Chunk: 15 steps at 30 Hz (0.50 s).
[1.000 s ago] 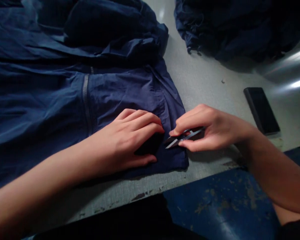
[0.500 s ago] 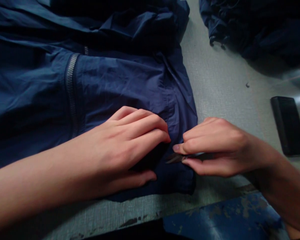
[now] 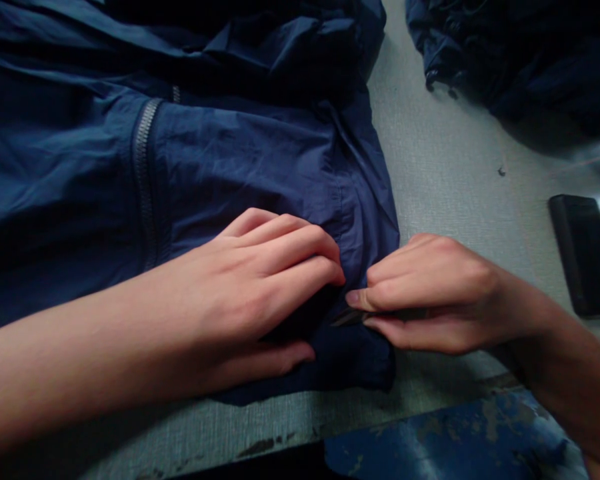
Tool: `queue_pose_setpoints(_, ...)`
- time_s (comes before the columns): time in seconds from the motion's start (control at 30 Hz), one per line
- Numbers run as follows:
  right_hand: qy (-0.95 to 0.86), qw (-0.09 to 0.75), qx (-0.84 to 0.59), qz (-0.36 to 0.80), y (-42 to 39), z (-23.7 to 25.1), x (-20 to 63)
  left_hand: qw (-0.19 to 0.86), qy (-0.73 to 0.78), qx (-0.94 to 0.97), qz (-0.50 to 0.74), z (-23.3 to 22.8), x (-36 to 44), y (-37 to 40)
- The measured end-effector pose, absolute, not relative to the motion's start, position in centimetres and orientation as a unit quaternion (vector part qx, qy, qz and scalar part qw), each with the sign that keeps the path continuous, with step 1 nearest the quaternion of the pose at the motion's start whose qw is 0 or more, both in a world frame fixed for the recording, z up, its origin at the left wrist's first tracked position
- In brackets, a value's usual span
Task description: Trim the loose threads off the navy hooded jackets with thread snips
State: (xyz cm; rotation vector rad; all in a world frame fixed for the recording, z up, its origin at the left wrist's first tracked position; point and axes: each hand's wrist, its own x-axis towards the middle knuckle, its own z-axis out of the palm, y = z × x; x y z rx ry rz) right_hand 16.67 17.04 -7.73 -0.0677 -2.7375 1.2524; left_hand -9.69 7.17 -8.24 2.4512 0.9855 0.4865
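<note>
Here, hands (image 3: 260,287) on jacket (image 3: 230,167), snips (image 3: 350,316) pinched

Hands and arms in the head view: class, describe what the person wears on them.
Both are bare. The left hand and right hand carry no gloves, rings or watch that show, and both forearms are uncovered to the frame edge, with no sleeve in view.

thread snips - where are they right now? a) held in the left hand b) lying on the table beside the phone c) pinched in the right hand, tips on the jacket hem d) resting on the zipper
c: the right hand pinches the thread snips, whose tips point at the hem of the navy jacket next to the left hand.
</note>
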Motion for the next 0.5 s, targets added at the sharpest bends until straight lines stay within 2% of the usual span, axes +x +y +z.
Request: queue_pose_setpoints(0.5,-0.902,0.065,-0.023,0.427,17.13,-8.1,16.72,0.219,0.359,0.89,0.177,-8.35,-9.72,7.14)
